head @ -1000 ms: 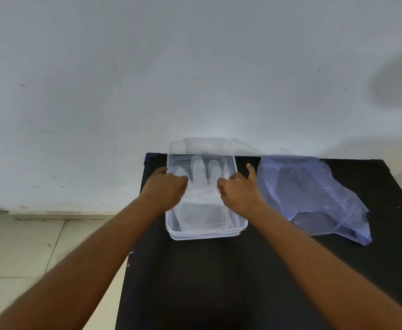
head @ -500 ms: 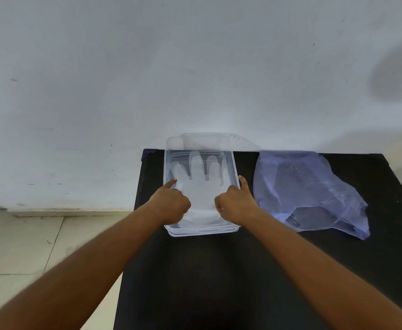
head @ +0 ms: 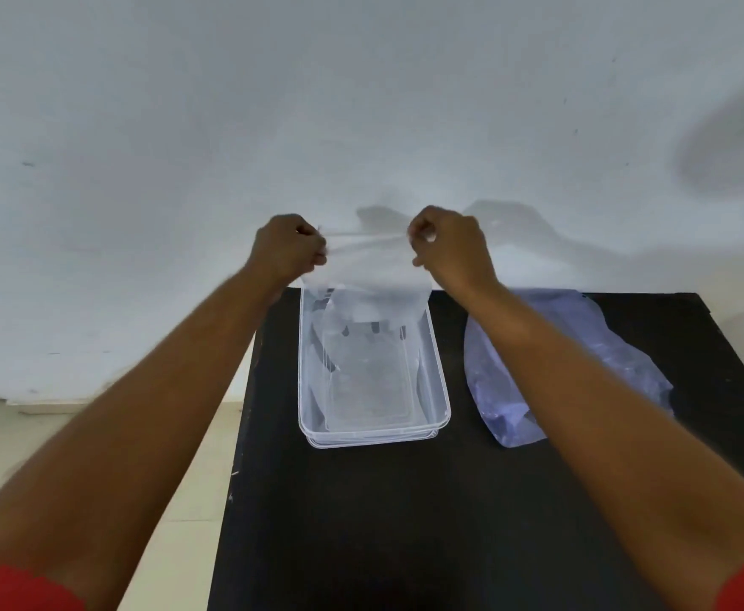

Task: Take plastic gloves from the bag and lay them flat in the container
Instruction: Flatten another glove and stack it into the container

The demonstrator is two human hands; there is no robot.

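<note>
Half a second earlier both hands had been low at the container, pressing a glove down into it; at this moment they were raised above its far end, against the pale wall. The left hand and the right hand were each closed in a pinch on the top edge of a thin clear plastic glove, which was stretched taut between them and hung down so that its lower part dipped behind the far rim of the clear container. Whether this was the same glove lifted back out or a fresh one could not be told from the view, as the film was nearly invisible. A flat translucent layer did appear to lie on the container's floor. The bluish plastic bag lay crumpled on the black table, just right of the container and partly behind the right forearm. By my judgement the glove was being spread open before lowering, so laying it flat remained to be done.
</note>
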